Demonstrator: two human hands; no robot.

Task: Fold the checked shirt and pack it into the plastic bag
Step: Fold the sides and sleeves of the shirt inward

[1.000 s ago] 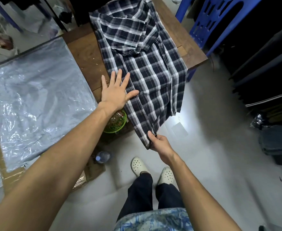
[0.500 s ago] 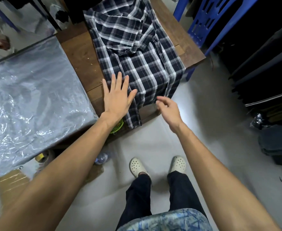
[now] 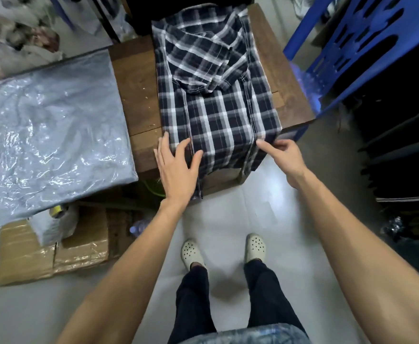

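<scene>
Both bare arms reach forward and down, elbows nearly straight. The left hand point(image 3: 176, 167) lies flat, palm down, fingers spread and thumb angled out to the right. The right hand point(image 3: 284, 152) is loosely curled, its index finger stretched out toward the left, wrist bent slightly.

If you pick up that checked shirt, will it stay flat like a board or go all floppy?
Probably floppy: the checked shirt already droops over the wooden table's near edge. It looks like thin, light cloth, so the folds would likely slip open unless both the left hand and right hand support it.
</scene>
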